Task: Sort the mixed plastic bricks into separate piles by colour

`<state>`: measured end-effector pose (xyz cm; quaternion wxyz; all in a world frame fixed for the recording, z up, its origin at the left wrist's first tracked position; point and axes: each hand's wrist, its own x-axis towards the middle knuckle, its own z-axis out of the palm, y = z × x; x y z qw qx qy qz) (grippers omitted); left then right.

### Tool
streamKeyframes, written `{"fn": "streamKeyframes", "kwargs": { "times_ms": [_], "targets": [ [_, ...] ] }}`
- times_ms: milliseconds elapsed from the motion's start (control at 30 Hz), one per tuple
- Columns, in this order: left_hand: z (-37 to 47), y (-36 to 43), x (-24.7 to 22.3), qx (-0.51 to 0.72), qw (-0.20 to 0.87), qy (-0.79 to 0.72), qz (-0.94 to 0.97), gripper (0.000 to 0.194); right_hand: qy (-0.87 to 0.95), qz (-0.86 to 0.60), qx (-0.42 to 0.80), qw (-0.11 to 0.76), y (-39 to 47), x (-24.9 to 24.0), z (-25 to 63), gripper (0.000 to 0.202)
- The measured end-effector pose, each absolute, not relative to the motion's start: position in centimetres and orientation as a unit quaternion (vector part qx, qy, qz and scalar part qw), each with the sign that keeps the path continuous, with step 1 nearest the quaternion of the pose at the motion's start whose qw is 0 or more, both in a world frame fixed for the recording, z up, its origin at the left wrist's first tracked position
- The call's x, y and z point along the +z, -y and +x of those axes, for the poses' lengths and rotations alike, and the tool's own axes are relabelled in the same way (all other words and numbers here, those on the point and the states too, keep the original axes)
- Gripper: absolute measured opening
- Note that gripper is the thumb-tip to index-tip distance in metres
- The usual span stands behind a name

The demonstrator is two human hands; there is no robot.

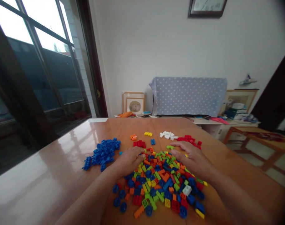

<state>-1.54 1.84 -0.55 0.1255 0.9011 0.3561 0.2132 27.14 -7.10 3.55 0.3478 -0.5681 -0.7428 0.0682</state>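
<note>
A large mixed pile of toy bricks [157, 178] in green, orange, blue, red and yellow lies on the wooden table. My left hand [130, 159] rests over the pile's left back edge, fingers loosely bent and slightly apart, with nothing visible held. At the right back edge is my right hand [190, 156], its thumb and index finger spread apart. Some green bricks [170, 147] lie just by its fingertips. Left of my left hand sits a heap of blue bricks [106, 151]. Beyond my hands are small groups of red bricks [139, 144] and blue bricks [153, 142].
Farther back on the table [123, 125] lie orange bricks [133, 137], yellow bricks [148, 134], white bricks [168, 135] and more red bricks [190, 140]. Behind stands a cabinet with a dotted cloth [189, 97]. A wooden stool [262, 137] is at the right, a glass door at the left.
</note>
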Motion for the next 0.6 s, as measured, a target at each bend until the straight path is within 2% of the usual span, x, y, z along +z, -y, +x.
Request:
{"fn": "streamKeyframes", "kwargs": {
  "times_ms": [200, 333, 467, 600],
  "targets": [
    [-1.1, -1.0, -0.8, 0.194, 0.12, -0.335, 0.914, 0.055, 0.81, -0.545, 0.05, 0.209, 12.8, 0.8, 27.1, 0.07],
    [-0.9, -0.1, -0.4, 0.18, 0.132, -0.324, 0.919, 0.071, 0.834, -0.537, 0.043, 0.116, 16.1, -2.2, 27.5, 0.094],
    [-0.4, 1.0, 0.0, 0.151, 0.15, -0.305, 0.928, 0.087, 0.838, -0.538, 0.053, 0.072, 16.4, -2.9, 27.2, 0.1],
    [-0.1, 1.5, 0.1, 0.122, 0.166, -0.294, 0.933, 0.094, 0.837, -0.538, 0.057, 0.083, 14.9, -3.2, 26.9, 0.099]
  ]
}}
